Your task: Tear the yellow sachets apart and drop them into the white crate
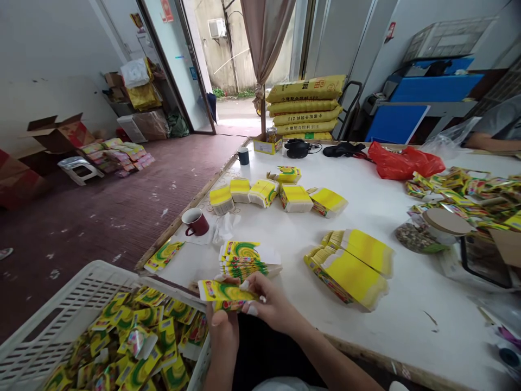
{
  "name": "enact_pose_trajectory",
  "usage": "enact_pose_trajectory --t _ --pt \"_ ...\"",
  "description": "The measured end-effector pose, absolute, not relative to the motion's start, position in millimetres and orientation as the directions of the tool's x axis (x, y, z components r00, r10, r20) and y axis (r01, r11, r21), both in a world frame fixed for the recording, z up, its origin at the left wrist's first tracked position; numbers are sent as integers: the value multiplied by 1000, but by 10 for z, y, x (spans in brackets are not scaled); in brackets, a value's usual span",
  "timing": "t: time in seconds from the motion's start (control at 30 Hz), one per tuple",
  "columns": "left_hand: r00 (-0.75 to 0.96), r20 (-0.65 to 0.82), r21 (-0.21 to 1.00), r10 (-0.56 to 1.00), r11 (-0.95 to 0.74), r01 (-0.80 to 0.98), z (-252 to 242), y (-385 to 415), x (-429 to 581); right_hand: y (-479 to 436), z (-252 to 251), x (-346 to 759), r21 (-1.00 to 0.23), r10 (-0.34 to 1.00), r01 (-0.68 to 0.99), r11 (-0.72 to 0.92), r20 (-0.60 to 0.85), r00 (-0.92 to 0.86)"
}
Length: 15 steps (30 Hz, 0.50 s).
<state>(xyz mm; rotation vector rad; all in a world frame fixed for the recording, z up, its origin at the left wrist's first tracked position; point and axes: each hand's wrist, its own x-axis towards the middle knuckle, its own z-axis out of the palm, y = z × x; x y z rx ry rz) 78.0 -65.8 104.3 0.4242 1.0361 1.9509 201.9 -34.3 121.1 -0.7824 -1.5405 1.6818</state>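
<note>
White table [293,233], wood-edged; maroon floor [175,176], sacks [305,111] stacked near doorway [233,120]; left hand [223,328], right hand [271,301]: fingers [257,283] pinching yellow carton [223,291].

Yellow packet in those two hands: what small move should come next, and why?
Perhaps the right hand should gently pinch the right end of the yellow packet while the left hand steadies it: the right hand is at that end, and the left supports the packet from below.
</note>
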Motion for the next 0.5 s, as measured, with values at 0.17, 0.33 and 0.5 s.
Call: enact_pose_trajectory --t 0.17,0.33,0.5 --pt "-706 -79 939 704 -187 -290 880 -727 667 -274 1236 2122 -996 862 -60 68 89 -499" --pt "-636 -206 902 743 -108 -418 1037 -746 473 -246 1265 2234 -943 856 106 316 235 -461" --pt "-585 -89 893 806 -195 -405 1305 -845 190 -199 1439 2433 -739 699 273 616 352 -623"
